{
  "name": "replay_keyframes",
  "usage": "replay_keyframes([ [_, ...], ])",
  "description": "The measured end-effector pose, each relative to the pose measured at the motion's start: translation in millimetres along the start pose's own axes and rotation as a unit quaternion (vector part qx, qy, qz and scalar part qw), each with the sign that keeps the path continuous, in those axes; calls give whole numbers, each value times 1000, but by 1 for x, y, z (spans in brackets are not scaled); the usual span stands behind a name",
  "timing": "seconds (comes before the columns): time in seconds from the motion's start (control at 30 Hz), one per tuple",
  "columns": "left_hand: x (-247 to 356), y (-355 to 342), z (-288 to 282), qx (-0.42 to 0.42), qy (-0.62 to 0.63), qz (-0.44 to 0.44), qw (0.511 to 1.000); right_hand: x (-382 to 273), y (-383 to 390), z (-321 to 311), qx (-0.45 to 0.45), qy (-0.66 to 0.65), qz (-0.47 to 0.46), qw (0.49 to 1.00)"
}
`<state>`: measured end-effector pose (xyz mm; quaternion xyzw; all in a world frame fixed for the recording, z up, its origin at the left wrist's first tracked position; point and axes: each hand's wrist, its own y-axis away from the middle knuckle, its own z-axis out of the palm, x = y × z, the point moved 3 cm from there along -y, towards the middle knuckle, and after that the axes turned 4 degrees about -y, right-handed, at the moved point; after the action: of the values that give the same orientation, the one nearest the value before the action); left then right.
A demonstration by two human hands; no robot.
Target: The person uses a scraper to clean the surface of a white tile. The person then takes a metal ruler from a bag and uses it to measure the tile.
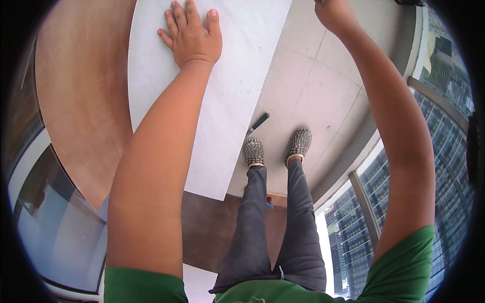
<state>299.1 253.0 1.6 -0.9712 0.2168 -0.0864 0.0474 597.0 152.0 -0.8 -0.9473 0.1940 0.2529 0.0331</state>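
My left hand [194, 39] lies flat with spread fingers on a white board with a faint marbled surface [222, 101], near the top of the view. My right hand [334, 14] is out over the pale floor, right of the board, and the top edge cuts it off. Its fingers look curled; whatever they hold, if anything, is out of sight. Small pale flecks [244, 90] dot the board near its right edge.
A brown wooden panel [83, 86] stands at the left. Beside the board, near my patterned shoes [300, 141], a slim black-handled tool [260, 122] lies on the tiled floor [323, 96]. Windows [404, 192] with a grey frame run along the right; a glass door [65, 217] is at lower left.
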Motion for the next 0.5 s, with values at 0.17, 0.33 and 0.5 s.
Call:
replay_keyframes([
  [0.17,4,-2,-5,-59,-59,-34,996,-57,115,22,-126,42,-52,990],
  [0.33,-1,-1,-8,-51,-70,-36,996,-84,160,18,-187,4,-93,978],
  [0.5,8,-1,-5,-50,-59,-33,996,-29,50,-5,-13,-30,49,998],
])
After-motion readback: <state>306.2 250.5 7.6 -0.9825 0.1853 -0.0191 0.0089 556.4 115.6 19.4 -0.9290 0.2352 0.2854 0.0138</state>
